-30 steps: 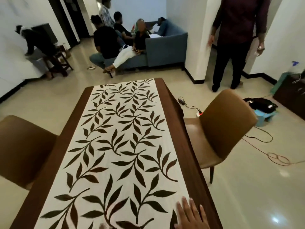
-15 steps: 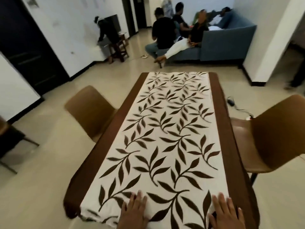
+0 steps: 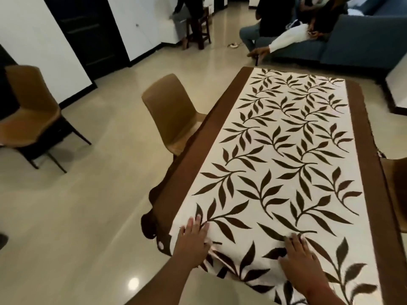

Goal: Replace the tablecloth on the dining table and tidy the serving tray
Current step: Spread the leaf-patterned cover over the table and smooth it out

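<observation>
A cream tablecloth (image 3: 286, 155) printed with dark brown leaves lies along the dining table, over a plain brown cloth (image 3: 198, 155) that shows as a border on both long sides. My left hand (image 3: 192, 241) lies flat with fingers spread on the near left corner of the leaf cloth, where the fabric is slightly rumpled. My right hand (image 3: 301, 258) presses flat on the cloth near the near edge, fingers straight. The near end of the cloth hangs over the table edge. No serving tray is in view.
A tan chair (image 3: 174, 119) stands tucked at the table's left side, another tan chair (image 3: 28, 111) stands apart at far left, and a third chair (image 3: 396, 190) shows at the right edge. People sit on a blue sofa (image 3: 352, 45) beyond the table. A dark door (image 3: 88, 29) is back left.
The view has swung left and closer to the near end. Both hands have slid along the near end of the cloth, the left one now at its left corner.
</observation>
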